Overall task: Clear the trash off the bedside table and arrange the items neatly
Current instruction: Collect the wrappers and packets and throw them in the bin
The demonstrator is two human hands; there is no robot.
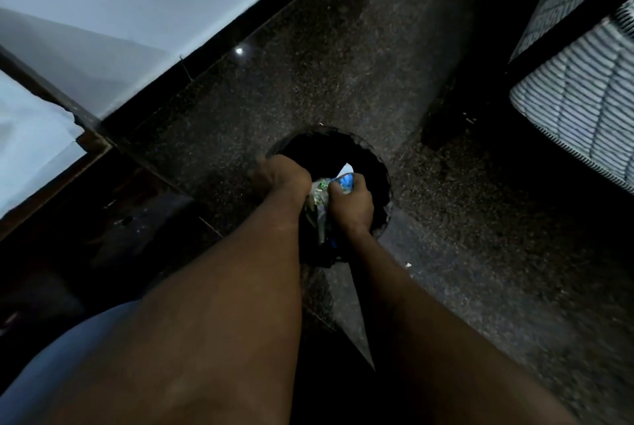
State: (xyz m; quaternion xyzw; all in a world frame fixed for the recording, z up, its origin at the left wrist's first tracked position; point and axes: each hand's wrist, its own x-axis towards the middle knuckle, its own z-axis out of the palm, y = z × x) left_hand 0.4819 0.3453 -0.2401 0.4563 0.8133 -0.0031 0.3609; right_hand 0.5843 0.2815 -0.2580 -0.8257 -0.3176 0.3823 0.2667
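A round black trash bin (372, 157) stands on the dark speckled floor, seen from above. Both my hands are over its mouth. My right hand (351, 206) grips a crumpled bundle of trash (343, 182), with blue, white and green wrappers showing between the fingers. My left hand (281, 176) is curled at the bin's left rim beside the bundle and touches its green part (317, 198). What the left fingers hold is hidden. The bedside table is out of view.
A white wall with a dark skirting (206, 57) runs along the left. A striped mattress (576, 109) on a dark frame fills the right corner. A small white scrap (408, 265) lies on the floor right of the bin.
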